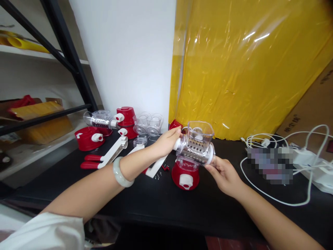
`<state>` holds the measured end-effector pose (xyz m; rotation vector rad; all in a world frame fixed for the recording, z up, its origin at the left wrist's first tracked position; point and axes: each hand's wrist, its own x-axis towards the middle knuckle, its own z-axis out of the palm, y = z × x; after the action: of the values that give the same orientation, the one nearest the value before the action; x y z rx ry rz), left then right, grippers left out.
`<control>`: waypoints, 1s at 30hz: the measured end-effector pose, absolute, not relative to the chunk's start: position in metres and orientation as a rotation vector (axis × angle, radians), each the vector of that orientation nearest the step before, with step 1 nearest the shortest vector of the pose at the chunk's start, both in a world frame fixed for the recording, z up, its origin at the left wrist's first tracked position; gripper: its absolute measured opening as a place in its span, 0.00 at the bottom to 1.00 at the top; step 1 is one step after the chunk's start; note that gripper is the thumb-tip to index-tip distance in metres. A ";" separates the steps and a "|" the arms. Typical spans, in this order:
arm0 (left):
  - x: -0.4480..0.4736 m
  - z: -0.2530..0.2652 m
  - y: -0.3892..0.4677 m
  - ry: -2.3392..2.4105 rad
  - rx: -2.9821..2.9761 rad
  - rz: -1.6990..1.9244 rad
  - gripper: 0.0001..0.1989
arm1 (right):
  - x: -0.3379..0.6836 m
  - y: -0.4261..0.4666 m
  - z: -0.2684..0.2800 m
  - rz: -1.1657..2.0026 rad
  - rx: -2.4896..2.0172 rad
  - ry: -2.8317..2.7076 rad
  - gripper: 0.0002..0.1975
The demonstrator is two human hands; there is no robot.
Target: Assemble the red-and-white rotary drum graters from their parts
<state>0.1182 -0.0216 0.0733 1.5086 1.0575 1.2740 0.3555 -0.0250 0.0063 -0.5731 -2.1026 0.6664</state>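
Note:
A rotary drum grater stands on the black table in front of me. Its clear hopper housing [201, 130] is tilted over a red suction base [185, 175] with a white knob. Inside the housing sits a perforated metal drum [195, 151]. My left hand [166, 142] closes round the housing's left end, by a white fitting. My right hand [223, 173] pinches the clear rim at the right end, near the drum's white ring. The left palm side and some right fingers are hidden.
Left of me are another grater [100, 119], red bases [87, 138], white crank arms with red handles [110, 152] and clear hoppers [148, 123]. Small screws [158, 175] lie near the middle. White cables [275, 201] and a power strip [319, 170] are at right. A black shelf frame [65, 45] rises at left.

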 end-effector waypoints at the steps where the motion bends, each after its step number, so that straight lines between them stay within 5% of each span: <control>1: 0.118 0.073 -0.022 1.060 1.488 1.287 0.21 | 0.356 -0.025 0.006 0.675 -0.585 -2.109 0.08; 13: 0.096 0.071 -0.049 1.252 1.729 1.045 0.20 | 0.363 -0.028 0.014 0.848 -0.515 -2.118 0.09; 22: 0.095 0.067 -0.049 1.092 1.635 1.154 0.19 | 0.360 -0.034 0.019 0.863 -0.399 -2.064 0.18; 30: 0.091 0.051 -0.038 0.997 1.594 1.224 0.16 | 0.357 -0.032 0.021 0.828 -0.431 -2.106 0.15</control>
<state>0.0910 -0.0382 0.0508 1.5944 0.9966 1.2244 0.3566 -0.0323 0.0207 -0.4311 -2.1055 0.8282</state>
